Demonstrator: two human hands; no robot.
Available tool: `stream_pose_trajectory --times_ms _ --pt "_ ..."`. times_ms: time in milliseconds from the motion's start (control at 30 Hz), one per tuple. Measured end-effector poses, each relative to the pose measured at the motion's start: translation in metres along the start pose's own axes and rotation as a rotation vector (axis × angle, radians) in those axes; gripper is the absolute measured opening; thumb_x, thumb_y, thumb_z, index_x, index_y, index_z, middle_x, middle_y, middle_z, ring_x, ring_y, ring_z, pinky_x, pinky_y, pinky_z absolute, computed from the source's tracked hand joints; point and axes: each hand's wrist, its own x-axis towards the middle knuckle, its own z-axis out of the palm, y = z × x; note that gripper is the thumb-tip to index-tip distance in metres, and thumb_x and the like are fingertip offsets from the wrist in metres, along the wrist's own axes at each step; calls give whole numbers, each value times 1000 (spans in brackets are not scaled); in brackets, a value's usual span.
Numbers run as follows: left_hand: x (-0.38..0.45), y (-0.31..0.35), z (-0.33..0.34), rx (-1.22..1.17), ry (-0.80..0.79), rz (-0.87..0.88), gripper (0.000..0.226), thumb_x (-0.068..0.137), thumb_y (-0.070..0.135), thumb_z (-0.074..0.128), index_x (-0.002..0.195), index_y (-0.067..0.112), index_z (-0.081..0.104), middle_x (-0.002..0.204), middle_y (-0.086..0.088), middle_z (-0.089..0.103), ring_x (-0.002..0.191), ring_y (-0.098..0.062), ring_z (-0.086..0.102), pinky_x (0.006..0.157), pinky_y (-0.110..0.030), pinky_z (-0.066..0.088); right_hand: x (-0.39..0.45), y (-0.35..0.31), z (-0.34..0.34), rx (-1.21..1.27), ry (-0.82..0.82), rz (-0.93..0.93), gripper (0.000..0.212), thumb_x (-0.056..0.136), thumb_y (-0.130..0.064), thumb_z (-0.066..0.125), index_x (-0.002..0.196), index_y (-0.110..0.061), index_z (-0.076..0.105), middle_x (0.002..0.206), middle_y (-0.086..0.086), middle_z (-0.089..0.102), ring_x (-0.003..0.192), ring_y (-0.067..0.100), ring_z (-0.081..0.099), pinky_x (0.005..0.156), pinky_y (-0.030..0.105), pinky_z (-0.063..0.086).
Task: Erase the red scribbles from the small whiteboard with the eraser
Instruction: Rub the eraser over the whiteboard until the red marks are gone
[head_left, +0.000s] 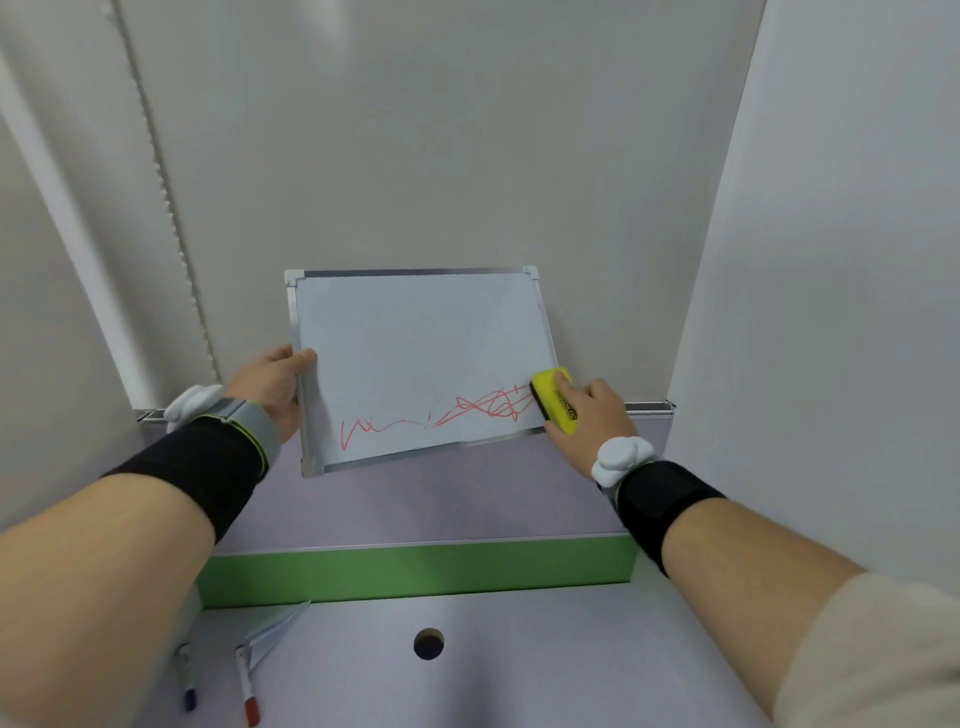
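Note:
A small whiteboard (415, 343) with a grey metal frame is held up in the air, tilted, in the middle of the view. Red scribbles (467, 413) run along its lower part, thin at the left and dense at the right. My left hand (275, 387) grips the board's left edge, thumb on the front. My right hand (587, 421) holds a yellow eraser (553, 397) with a black felt side, pressed against the board's lower right corner at the right end of the scribbles.
Below lies a pale purple desk (519, 670) with a round cable hole (428, 643) and a green back strip (415, 571). A blue-capped marker (187, 680), a red-capped marker (247, 686) and a folded paper plane (275, 631) lie at the front left. Grey partition walls stand behind and to both sides.

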Motion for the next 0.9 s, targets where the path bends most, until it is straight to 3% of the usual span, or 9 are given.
stream_pose_trajectory --times_ms 133,300,467,633,800,900 --pt "-3 4 -1 23 -54 -5 35 99 2 51 133 2 58 129 -16 65 108 -30 63 93 -40 50 -9 -20 13 22 -19 -151 70 85 -41 64 147 -27 35 91 4 38 88 28 46 84 38 47" --pt "-5 10 -5 0 -75 6 34 99 8 54 133 7 59 120 -10 70 100 -25 68 79 -35 55 1 -1 -2 25 44 78 70 86 -41 61 148 -28 31 95 5 36 97 34 48 90 39 46" --pt "-5 12 -8 -21 -86 20 28 100 11 53 128 12 61 105 -2 72 89 -19 70 70 -31 55 -22 -24 16 18 -16 -204 71 84 -39 66 147 -27 35 93 4 39 88 25 44 83 39 46" --pt "-3 15 -10 -69 -64 16 24 101 13 53 124 14 61 107 -3 72 89 -18 71 69 -30 56 -11 -6 6 80 87 50 73 84 -39 66 148 -29 32 95 6 39 91 30 47 87 36 45" --pt "-3 12 -12 -76 -63 15 17 101 12 52 113 14 65 103 -3 72 82 -15 72 70 -31 58 -22 -14 15 20 -5 -177 73 84 -40 66 148 -30 32 95 3 41 90 24 42 86 39 46" --pt "-3 11 -11 -96 -61 3 18 101 13 53 114 13 64 105 -3 73 86 -16 72 69 -31 58 -13 -4 9 58 92 13 73 85 -41 65 148 -30 32 96 5 40 91 26 43 87 33 43"
